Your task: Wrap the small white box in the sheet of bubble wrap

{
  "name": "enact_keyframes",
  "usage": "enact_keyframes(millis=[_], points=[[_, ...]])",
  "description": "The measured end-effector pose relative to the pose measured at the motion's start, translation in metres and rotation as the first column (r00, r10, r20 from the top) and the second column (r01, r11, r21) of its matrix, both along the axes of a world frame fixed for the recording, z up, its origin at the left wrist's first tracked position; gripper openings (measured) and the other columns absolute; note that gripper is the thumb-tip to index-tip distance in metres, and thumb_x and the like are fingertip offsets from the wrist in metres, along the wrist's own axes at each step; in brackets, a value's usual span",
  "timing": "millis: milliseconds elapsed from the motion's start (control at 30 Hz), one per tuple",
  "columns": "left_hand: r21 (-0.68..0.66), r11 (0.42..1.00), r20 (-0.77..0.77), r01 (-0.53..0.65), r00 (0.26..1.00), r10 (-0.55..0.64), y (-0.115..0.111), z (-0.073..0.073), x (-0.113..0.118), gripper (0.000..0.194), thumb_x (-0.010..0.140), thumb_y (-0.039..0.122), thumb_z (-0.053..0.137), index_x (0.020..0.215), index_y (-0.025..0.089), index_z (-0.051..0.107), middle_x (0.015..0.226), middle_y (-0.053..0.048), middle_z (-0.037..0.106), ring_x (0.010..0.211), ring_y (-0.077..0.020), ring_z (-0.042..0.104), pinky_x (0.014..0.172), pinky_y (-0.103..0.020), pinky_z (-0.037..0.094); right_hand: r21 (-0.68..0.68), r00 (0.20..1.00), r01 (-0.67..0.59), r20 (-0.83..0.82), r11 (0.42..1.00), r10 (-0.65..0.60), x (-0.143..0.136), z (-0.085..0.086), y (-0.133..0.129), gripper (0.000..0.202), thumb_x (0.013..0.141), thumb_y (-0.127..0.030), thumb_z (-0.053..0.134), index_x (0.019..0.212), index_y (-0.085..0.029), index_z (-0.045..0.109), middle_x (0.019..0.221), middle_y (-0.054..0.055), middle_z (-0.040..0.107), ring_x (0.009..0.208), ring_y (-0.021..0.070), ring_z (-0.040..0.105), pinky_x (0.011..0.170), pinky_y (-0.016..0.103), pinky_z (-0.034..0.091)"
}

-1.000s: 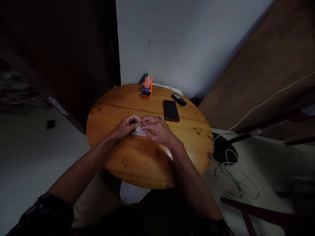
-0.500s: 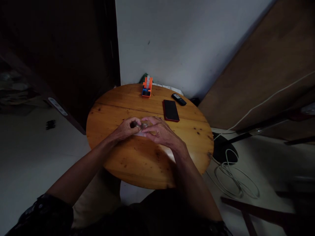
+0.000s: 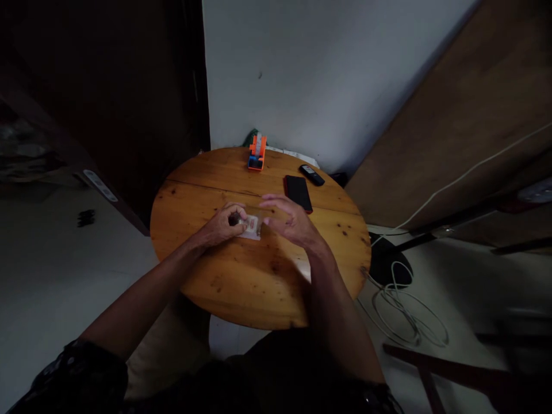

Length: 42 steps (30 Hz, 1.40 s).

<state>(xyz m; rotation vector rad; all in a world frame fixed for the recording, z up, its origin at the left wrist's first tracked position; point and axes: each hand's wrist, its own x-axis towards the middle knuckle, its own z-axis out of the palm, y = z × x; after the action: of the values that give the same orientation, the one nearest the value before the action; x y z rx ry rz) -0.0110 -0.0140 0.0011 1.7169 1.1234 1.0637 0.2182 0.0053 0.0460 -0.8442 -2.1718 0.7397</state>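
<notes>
One hand [image 3: 221, 225] (the left) holds a small clear packet [image 3: 252, 227], the right hand [image 3: 294, 223] spread beside it.

no readable text, reddish marks on a small packet [image 3: 252, 225], perhaps print, too small to read

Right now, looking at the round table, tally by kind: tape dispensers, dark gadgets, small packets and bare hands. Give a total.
Tape dispensers: 1, orange and blue
Dark gadgets: 2, a wide flat one and a slim one
Small packets: 1
Bare hands: 2, left hand and right hand
Total: 6
</notes>
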Motion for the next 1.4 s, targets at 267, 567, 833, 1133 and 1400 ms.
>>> enact_keyframes(millis=[267, 567, 833, 1133, 1400], points=[[-0.007, 1.000, -0.018, -0.005, 1.000, 0.005, -0.001, 0.002, 0.000, 0.022, 0.070, 0.033, 0.068, 0.087, 0.021, 0.061, 0.123, -0.008, 0.059, 0.114, -0.0241, 0.058, 0.105, -0.041, 0.044, -0.165, 0.985, 0.023, 0.174, 0.986, 0.006, -0.006, -0.012, 0.002, 0.077, 0.073, -0.026, 0.081, 0.144, -0.021, 0.053, 0.128, 0.010, 0.067, 0.112, 0.0243, 0.065, 0.100, 0.042, 0.050], [0.046, 0.998, -0.018, -0.030, 0.999, 0.031, 0.000, 0.000, 0.003, 0.018, 0.071, 0.030, 0.068, 0.085, 0.021, 0.061, 0.117, -0.008, 0.061, 0.114, -0.0231, 0.058, 0.105, -0.040, 0.044, 0.071, 0.919, 0.082, 0.380, 0.994, -0.103, -0.010, 0.003, -0.010, 0.053, 0.081, -0.022, 0.075, 0.133, -0.025, 0.064, 0.115, 0.008, 0.076, 0.092, 0.0222, 0.071, 0.089, 0.038, 0.050], [0.067, 0.998, -0.007, -0.019, 1.000, 0.020, -0.001, 0.000, 0.001, 0.034, 0.071, 0.026, 0.065, 0.105, 0.021, 0.064, 0.121, -0.008, 0.057, 0.112, -0.0235, 0.058, 0.099, -0.037, 0.047, 0.059, 0.932, 0.086, 0.347, 0.995, -0.101, -0.013, 0.000, -0.007, 0.049, 0.078, -0.024, 0.077, 0.125, -0.017, 0.067, 0.116, 0.011, 0.073, 0.100, 0.0245, 0.067, 0.089, 0.037, 0.050], [0.059, 0.998, -0.016, -0.017, 1.000, 0.018, -0.001, 0.000, 0.001, 0.035, 0.071, 0.027, 0.067, 0.106, 0.021, 0.067, 0.124, -0.009, 0.058, 0.115, -0.0246, 0.057, 0.101, -0.039, 0.046, 0.044, 0.943, 0.057, 0.325, 0.997, -0.068, -0.010, -0.003, -0.005, 0.038, 0.080, -0.025, 0.073, 0.117, -0.022, 0.070, 0.107, 0.006, 0.073, 0.093, 0.0206, 0.066, 0.085, 0.034, 0.049], [-0.086, 0.995, 0.188, -0.046, 0.980, 0.062, -0.002, 0.004, -0.004, 0.055, 0.068, 0.034, 0.069, 0.122, 0.021, 0.065, 0.117, -0.007, 0.062, 0.106, -0.0227, 0.061, 0.093, -0.035, 0.049, 0.101, 0.992, 0.036, 0.117, 0.994, -0.048, -0.005, -0.003, 0.001, 0.034, 0.079, -0.032, 0.075, 0.111, -0.023, 0.071, 0.123, 0.008, 0.067, 0.117, 0.0254, 0.062, 0.105, 0.044, 0.046]])
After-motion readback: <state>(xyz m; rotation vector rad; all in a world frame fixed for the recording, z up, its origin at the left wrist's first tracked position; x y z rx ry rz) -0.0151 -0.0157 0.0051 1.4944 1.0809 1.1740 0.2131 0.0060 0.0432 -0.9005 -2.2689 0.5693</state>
